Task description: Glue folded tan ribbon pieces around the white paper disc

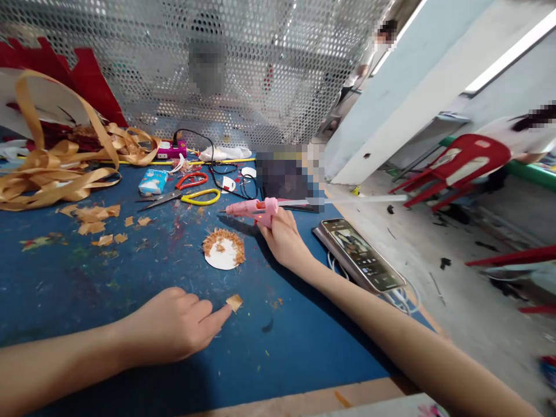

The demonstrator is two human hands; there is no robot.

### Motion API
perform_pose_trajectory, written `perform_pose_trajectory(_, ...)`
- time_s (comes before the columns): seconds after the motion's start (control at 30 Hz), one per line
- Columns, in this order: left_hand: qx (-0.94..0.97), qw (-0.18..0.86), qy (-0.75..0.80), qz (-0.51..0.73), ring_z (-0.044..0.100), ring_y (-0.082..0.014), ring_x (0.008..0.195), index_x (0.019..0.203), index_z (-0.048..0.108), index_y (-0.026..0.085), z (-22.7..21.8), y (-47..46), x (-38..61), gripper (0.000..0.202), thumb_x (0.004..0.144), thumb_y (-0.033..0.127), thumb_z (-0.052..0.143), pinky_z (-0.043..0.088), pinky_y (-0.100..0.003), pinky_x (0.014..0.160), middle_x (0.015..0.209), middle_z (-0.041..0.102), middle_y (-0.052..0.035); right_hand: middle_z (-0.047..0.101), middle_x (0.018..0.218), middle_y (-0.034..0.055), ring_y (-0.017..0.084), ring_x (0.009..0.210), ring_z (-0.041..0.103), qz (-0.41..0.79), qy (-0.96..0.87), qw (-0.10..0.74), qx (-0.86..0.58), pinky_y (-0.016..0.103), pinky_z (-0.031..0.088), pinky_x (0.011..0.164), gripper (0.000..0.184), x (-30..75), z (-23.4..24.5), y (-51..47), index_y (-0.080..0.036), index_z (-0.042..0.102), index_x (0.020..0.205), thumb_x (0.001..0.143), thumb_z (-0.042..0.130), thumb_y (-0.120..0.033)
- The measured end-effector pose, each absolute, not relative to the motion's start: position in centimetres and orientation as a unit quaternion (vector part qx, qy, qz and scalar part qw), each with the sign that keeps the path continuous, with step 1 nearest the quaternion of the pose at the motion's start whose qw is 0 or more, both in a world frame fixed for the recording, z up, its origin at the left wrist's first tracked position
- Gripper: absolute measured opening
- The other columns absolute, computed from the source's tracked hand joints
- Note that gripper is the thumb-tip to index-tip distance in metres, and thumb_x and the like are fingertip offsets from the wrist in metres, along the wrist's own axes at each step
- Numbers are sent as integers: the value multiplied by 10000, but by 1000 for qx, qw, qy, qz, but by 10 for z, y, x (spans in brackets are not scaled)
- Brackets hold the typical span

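Note:
A pink hot glue gun (pixel 252 211) is gripped in my right hand (pixel 283 236), its nozzle pointing left and a long clear glue stick (pixel 343 200) running out of its back. My left hand (pixel 178 324) has its fingers closed, with the index fingertip at a small square of gold ribbon (pixel 235 302); the thumb is hidden. Between the hands and a bit farther back lies a white disc (pixel 221 259), its upper rim covered in gathered gold ribbon bits. Cut ribbon squares (pixel 93 219) are heaped loosely to the left.
Red-handled scissors (pixel 191 180) and yellow-handled scissors (pixel 201 197) lie near a blue-and-white packet (pixel 153 182). Long gold ribbon (pixel 65 174) is tangled at back left beside a purple power socket (pixel 171 149). A phone (pixel 362 255) rests along the right edge, before a red chair (pixel 471 153).

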State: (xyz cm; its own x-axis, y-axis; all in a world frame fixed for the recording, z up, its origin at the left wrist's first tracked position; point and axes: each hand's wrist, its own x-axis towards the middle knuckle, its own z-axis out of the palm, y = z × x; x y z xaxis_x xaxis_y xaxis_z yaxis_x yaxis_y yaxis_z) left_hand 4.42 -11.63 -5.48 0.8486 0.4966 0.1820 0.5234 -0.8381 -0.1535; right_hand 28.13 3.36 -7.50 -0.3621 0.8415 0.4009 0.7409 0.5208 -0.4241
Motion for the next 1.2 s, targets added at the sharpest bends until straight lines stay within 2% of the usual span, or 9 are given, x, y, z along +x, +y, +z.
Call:
perform_pose_trajectory(0.13,-957,101,-261,-74,581,-152,473,1292,500,116,-55,-115,44,403,895,155,556,351,-315,417,637,598,62,558,950,130,273,875,504,51,-835,252,-486,480,409,835,255,282,-73,34,-185,535,999,962,307,-293)
perform_pose_trajectory(0.27,-955,110,-257,-95,561,-149,460,1231,539,119,-54,-113,45,316,919,162,523,333,-313,414,605,575,64,569,967,130,277,897,499,38,-850,230,-473,460,412,823,265,285,-71,36,-189,527,1039,967,284,-267)
perform_pose_trajectory(0.43,-958,112,-235,-121,538,-142,462,1115,586,133,-51,-113,44,210,935,129,478,334,-311,423,595,567,60,559,962,142,292,886,491,26,-851,232,-470,462,435,791,191,297,-75,31,-179,504,1007,933,351,-267)
perform_pose_trajectory(0.6,-959,85,-251,-96,572,-148,487,1209,530,141,-49,-113,44,270,967,157,412,352,-317,433,640,599,56,560,1039,138,294,944,489,26,-850,238,-469,458,448,840,193,308,-79,24,-184,487,1047,912,433,-311)
perform_pose_trajectory(0.8,-960,83,-252,-94,559,-143,465,1192,521,139,-41,-110,50,307,1008,165,278,349,-310,428,612,578,55,553,1017,137,302,941,485,30,-851,226,-472,461,444,816,184,309,-77,24,-188,492,1014,902,423,-317)
perform_pose_trajectory(0.97,-958,89,-255,-95,529,-126,441,1253,489,117,-38,-109,51,332,1019,164,258,335,-296,423,589,545,65,557,1015,142,299,933,485,35,-851,220,-476,457,434,812,188,309,-76,24,-179,492,1002,900,416,-317)
perform_pose_trajectory(1.2,-957,82,-271,-62,559,-122,474,1346,432,117,-41,-110,52,372,1031,206,255,334,-297,434,609,546,61,538,985,128,292,903,482,37,-849,215,-482,449,419,793,166,309,-74,24,-188,494,969,897,420,-317)
